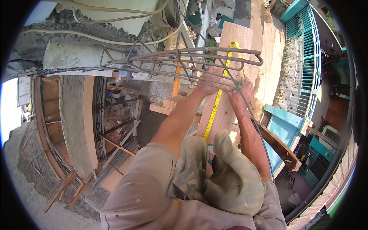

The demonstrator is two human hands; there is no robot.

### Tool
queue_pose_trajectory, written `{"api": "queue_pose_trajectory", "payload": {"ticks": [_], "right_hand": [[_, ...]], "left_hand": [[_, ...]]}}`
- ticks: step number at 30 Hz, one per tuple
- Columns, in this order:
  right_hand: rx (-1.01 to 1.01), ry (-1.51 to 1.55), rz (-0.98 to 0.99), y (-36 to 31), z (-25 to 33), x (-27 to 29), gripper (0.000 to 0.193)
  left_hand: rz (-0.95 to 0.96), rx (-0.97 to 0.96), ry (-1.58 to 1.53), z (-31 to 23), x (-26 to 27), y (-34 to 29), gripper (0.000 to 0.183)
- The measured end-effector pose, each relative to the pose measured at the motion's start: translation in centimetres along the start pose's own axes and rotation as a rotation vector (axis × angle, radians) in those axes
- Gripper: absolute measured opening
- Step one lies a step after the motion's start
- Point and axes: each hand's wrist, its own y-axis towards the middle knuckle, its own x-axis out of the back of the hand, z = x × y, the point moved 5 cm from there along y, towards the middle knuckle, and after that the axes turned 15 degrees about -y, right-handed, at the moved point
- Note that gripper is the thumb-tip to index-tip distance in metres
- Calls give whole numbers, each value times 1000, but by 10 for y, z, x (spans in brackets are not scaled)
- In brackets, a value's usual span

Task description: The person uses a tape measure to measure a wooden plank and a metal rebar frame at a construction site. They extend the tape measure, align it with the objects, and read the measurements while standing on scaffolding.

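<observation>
A long wooden board (231, 33) stretches away from my bent knees. A yellow measuring tape (214, 115) lies along it, loops over near its far end and comes back to my right hand (243, 93). That hand is closed on the returning tape, with a small green piece (239, 84) at its fingers. My left hand (208, 83) rests on the board beside the tape's left edge. Bars of a rusty rebar cage (199, 56) cross in front of both hands, and the left fingers are partly hidden behind them.
The rebar cage juts in from the left over the board. Pale hoses (96, 37) hang at the upper left. A concrete beam (78, 122) with wooden formwork is below them. A rough plank (280, 147) and a thin dark rod (256, 128) are by my right arm. A turquoise railing (303, 65) stands farther right.
</observation>
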Motion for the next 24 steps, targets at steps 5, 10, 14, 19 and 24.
{"api": "queue_pose_trajectory", "payload": {"ticks": [5,10,14,19,24], "right_hand": [[-5,12,-27,2,4,6,100],[-11,-32,-38,2,1,4,102],[-6,-40,-77,1,6,5,101],[17,-38,-92,1,5,3,99],[27,23,-90,-2,5,6,96]], "left_hand": [[-14,-148,75,4,-3,6,51],[-67,-168,26,-3,-2,2,46],[-92,-269,145,7,-5,3,45],[-141,-326,109,3,-4,0,45],[-35,-219,96,8,-6,4,52]]}}
